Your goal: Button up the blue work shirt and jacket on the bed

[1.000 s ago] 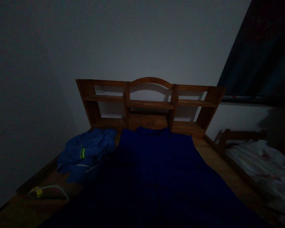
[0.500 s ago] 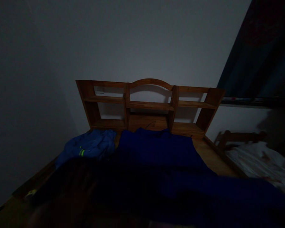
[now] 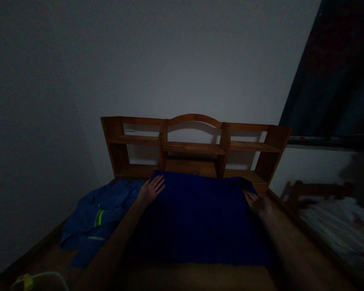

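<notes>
A dark blue cloth (image 3: 200, 218) lies spread on the wooden bed surface, its far edge up against the headboard; in this dim light I cannot make out which garment it is, if any. At its far left corner is my left hand (image 3: 150, 190), open, fingers spread along the edge. My right hand (image 3: 257, 203) rests by the far right corner with fingers stretched over the fabric, the thumb hard to see. To the left of the cloth lies a crumpled lighter blue jacket (image 3: 109, 210) with a yellow-green stripe, beside my left forearm.
A wooden headboard with shelves (image 3: 194, 148) stands against the pale wall. White bedding (image 3: 336, 222) on a lower bed lies to the right, under a dark curtain (image 3: 330, 81). A yellow object with a pale cord (image 3: 28, 281) sits at bottom left.
The cloth was raised and blurred across the front; now it lies flatter in a rough rectangle. Both hands are now at its far corners. The view has tilted slightly upward.
</notes>
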A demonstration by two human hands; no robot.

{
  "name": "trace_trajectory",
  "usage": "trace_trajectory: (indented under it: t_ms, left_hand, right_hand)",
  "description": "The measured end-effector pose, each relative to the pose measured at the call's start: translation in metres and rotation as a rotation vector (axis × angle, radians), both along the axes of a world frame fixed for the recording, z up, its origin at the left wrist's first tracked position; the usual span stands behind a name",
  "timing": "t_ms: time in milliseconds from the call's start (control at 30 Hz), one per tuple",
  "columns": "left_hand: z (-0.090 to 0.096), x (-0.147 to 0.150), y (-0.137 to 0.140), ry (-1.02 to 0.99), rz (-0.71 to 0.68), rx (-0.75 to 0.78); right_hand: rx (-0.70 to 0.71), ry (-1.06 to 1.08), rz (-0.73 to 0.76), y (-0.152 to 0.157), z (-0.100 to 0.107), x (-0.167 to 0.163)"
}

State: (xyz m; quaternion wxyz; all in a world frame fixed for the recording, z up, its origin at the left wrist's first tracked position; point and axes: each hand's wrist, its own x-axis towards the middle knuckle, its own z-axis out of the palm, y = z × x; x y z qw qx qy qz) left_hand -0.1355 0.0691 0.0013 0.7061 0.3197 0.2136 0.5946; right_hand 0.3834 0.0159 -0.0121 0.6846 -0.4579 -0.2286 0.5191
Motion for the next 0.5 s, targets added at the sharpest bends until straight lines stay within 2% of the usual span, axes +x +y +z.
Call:
trace_trajectory:
  t_ms: [200,400,467,500]
  left_hand:
    - [-0.026,0.002,0.026,0.005,-0.021,-0.026]
    - [-0.058,0.003,0.033,-0.005,0.051,-0.048]
    - [-0.063,0.003,0.037,0.022,0.084,-0.052]
    - [-0.064,0.003,0.039,0.041,0.102,-0.06]
  right_hand:
    - [-0.016,-0.077,0.023,0.031,-0.018,0.005]
    - [0.192,-0.006,-0.047,0.029,-0.044,0.001]
    - [0.214,-0.164,-0.129,0.026,-0.045,-0.003]
    - [0.203,-0.312,-0.17,0.026,-0.044,-0.005]
